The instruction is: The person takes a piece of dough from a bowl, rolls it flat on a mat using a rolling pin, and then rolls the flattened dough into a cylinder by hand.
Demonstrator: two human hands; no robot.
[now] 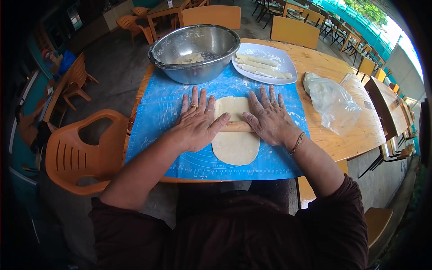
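Observation:
A flattened oval of dough (236, 148) lies on a blue, floury rolling mat (189, 164). Across its middle rests a thin wooden rolling pin (237, 127), its ends hidden beneath my palms. My left hand (197, 120) lies flat over the pin's left end, fingers spread and pointing away from me. On the right end, my right hand (271, 116) is placed the same way, open, with its thumb near the dough's edge. Flour dusts both hands.
Behind my left hand stands a large steel bowl (195, 72) with some dough inside. A white plate (288, 67) beside it holds rolled dough pieces (261, 67). A clear plastic bag (335, 103) lies on the wooden table (366, 128) at right. An orange chair (83, 153) stands left.

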